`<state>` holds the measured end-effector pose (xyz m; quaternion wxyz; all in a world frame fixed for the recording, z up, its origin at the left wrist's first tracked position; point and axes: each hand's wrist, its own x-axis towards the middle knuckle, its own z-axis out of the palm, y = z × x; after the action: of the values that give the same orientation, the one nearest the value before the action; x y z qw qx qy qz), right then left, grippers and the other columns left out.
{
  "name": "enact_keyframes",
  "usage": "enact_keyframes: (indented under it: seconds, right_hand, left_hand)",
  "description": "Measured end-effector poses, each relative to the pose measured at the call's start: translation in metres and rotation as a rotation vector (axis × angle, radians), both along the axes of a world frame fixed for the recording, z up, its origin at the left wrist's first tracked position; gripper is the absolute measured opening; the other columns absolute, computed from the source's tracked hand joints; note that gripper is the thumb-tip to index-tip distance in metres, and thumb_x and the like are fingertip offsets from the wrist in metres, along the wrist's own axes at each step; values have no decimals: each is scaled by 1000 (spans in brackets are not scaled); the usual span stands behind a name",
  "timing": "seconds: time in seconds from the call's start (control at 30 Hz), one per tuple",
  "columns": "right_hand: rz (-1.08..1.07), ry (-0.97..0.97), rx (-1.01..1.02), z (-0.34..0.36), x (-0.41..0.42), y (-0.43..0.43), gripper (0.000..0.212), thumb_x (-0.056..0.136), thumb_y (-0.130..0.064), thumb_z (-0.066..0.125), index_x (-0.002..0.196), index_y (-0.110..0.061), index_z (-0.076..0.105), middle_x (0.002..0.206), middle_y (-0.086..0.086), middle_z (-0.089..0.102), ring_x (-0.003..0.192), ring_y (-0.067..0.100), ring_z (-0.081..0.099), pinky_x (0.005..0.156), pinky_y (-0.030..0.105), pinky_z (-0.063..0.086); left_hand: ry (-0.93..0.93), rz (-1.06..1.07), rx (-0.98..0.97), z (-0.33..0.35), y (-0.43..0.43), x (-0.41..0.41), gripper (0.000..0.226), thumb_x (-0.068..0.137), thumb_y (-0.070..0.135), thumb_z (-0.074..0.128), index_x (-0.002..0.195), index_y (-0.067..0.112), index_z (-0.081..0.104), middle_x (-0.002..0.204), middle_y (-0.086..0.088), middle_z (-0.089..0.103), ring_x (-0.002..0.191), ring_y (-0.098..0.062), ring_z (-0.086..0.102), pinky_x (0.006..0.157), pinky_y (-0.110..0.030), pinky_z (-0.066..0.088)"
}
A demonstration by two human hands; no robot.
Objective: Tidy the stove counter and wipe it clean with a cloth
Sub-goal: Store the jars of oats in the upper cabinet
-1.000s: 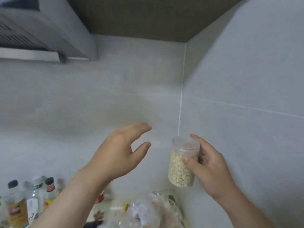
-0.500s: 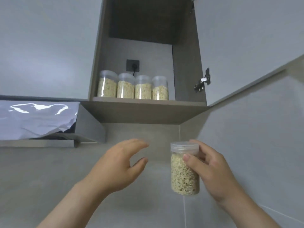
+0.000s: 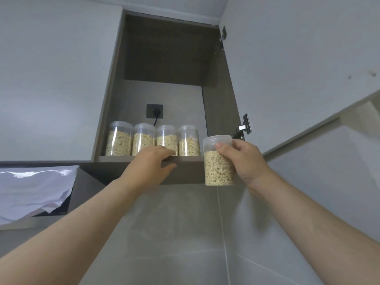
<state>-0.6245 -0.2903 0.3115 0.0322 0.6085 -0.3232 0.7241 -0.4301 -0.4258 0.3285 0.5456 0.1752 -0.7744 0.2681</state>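
Soft, even indoor light, moderately bright, no hard shadows. Upper part of cabinet (image 3: 164,54) interior dark. Faint shadow under left hand (image 3: 152,163) on shelf edge (image 3: 185,167). Glare streaks on crumpled sheet (image 3: 30,190) at left. Contents of jar (image 3: 219,161) crisp. Forearms stretched and wall lines bowed toward the frame edges.

Both bare arms are raised. The left hand (image 3: 151,163) hooks its fingers over a shelf edge (image 3: 189,171), thumb beneath them. The right hand (image 3: 245,161) wraps a jar (image 3: 219,171), thumb across its front.
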Motion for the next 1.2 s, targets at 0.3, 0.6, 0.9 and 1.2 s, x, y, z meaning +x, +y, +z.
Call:
enact_keyframes:
  seconds: [0.3,0.6,0.9,1.2]
  right_hand:
    - [-29,-34,-112,30,-15,-24,12,88,-22,70,97,-15,72,85,-3,75,78,10,71,67,25,54]
    - [-232,-21,-124,75,-33,-50,51,89,-42,65,136,-30,49,119,-2,63,102,8,64,85,27,54]
    - [-389,235,-2,61,-43,-61,58,99,-36,50,151,-38,24,154,-14,33,138,4,31,108,24,26]
    - [-633,463,-57,43,-49,-75,54,104,-26,34,154,-37,16,164,-13,1,148,5,8,109,20,12]
  left_hand:
    - [243,-132,-181,-1,-21,-21,9,77,22,81,84,17,79,77,8,67,73,-13,57,67,-30,48]
    - [265,-156,-247,-1,-29,-26,9,75,23,82,82,18,78,73,12,65,67,-11,57,63,-35,51]
    - [268,-151,-256,-2,-31,-25,17,75,33,67,81,20,77,72,14,63,67,-10,56,62,-34,51]
    - [267,-153,-262,-2,-37,-26,25,79,38,61,83,20,77,75,13,63,68,-11,57,63,-37,52]
